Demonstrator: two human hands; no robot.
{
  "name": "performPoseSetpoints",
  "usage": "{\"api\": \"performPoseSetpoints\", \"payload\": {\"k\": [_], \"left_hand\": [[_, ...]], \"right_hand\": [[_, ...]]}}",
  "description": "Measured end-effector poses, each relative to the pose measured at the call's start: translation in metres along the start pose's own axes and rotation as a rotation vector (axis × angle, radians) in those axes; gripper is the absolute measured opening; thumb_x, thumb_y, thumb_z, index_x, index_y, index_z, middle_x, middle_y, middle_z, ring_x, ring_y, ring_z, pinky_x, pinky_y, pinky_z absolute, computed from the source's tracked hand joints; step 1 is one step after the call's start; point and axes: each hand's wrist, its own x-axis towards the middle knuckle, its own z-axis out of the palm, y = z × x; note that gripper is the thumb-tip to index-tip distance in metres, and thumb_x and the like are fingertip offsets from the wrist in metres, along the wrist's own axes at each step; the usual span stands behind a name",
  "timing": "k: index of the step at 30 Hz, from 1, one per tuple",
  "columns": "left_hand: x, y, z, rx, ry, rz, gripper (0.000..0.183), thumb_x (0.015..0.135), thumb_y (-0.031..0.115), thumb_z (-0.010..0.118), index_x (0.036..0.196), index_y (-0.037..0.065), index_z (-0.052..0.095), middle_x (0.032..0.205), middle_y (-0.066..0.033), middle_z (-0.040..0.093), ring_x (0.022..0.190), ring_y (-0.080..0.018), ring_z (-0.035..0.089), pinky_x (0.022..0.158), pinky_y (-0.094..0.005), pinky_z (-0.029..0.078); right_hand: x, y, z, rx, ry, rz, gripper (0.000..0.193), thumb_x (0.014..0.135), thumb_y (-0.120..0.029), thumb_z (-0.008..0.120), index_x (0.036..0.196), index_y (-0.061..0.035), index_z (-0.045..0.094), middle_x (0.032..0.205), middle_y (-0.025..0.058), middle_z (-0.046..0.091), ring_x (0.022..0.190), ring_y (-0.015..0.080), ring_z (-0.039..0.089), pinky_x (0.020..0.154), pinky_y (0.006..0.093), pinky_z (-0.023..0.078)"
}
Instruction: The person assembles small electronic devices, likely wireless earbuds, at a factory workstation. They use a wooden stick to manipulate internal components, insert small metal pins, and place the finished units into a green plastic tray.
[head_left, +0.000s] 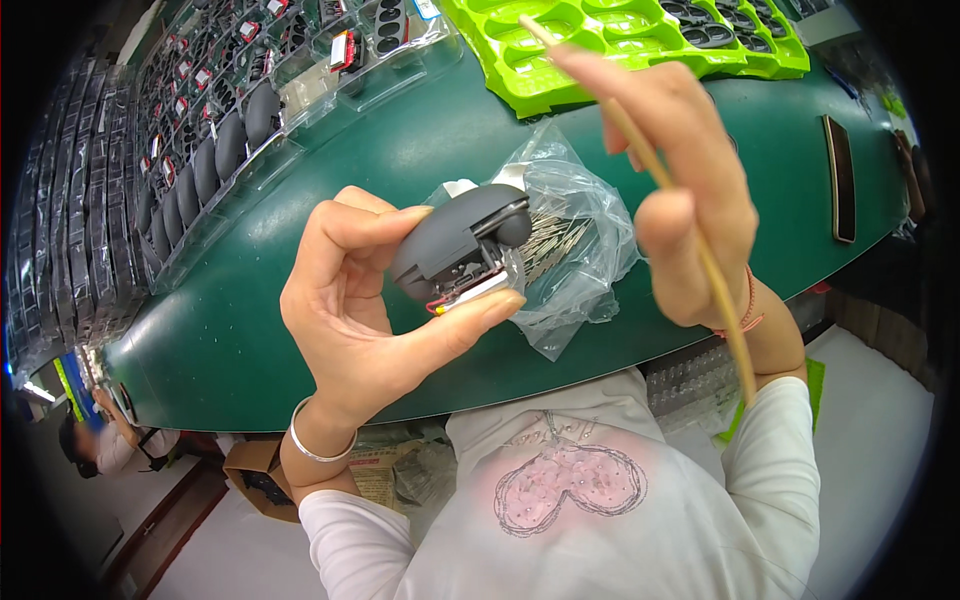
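Observation:
Between the thumb and fingers of my left hand [345, 290] is a dark grey rounded plastic housing [450, 230], held up over the table. Its open side shows small electronic parts, a red and yellow wire and a white piece near my thumb. My right hand [690, 190], raised to the right of it, grips a thin wooden stick [736, 345] that slants from upper left to lower right. The stick's tip is apart from the housing. Behind the housing lies a clear plastic bag [600, 290] with many thin metal pins [555, 245] in it.
Clear trays [330, 110] of dark shells and small red-and-white parts stand at the far left, near stacked trays [80, 210]. A bright green tray [540, 95] with dark oval parts sits at the back. A phone [840, 180] lies on the green table [230, 350] at right. Another person [110, 440] is at far left.

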Motion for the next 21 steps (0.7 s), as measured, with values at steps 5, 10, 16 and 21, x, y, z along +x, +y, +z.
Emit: {"api": "performPoseSetpoints", "payload": {"k": [5,10,16,21], "left_hand": [[0.0,0.005,-0.004,-0.007,-0.026,-0.017,0.052,0.06,0.005,0.087,0.098,0.001,0.052,0.089,-0.0068,0.055,0.08,-0.0107,0.052,0.076,-0.0224,0.043],[0.001,0.007,-0.005,-0.03,-0.023,0.0,0.053,0.058,0.003,0.087,0.098,0.002,0.052,0.088,-0.0068,0.054,0.079,-0.0104,0.052,0.075,-0.0223,0.043],[0.001,0.01,-0.006,-0.042,0.005,0.002,0.053,0.057,0.002,0.087,0.097,0.001,0.052,0.087,-0.0065,0.054,0.079,-0.0098,0.053,0.075,-0.0222,0.044],[0.001,0.007,-0.005,-0.076,0.028,-0.009,0.052,0.058,0.001,0.087,0.097,0.001,0.053,0.088,-0.0066,0.055,0.08,-0.0098,0.055,0.075,-0.0222,0.045]], "right_hand": [[-0.004,-0.003,-0.009,0.512,0.035,0.376,0.043,0.101,-0.032,0.045,0.116,0.0078,0.054,0.078,0.0113,0.06,0.063,0.0113,0.053,0.056,0.0216,0.043],[-0.002,0.006,-0.005,1.177,0.107,0.683,0.037,0.102,-0.03,0.042,0.104,0.0019,0.06,0.079,0.0141,0.064,0.064,0.0128,0.059,0.058,0.0234,0.048],[-0.004,0.009,-0.002,1.268,0.073,0.742,0.034,0.102,-0.03,0.041,0.101,-0.0008,0.057,0.08,0.0135,0.063,0.066,0.013,0.058,0.059,0.0241,0.048],[-0.005,0.01,-0.001,1.28,0.035,0.712,0.032,0.102,-0.029,0.039,0.101,-0.0009,0.055,0.082,0.0142,0.061,0.068,0.0136,0.058,0.06,0.0245,0.047]]}}
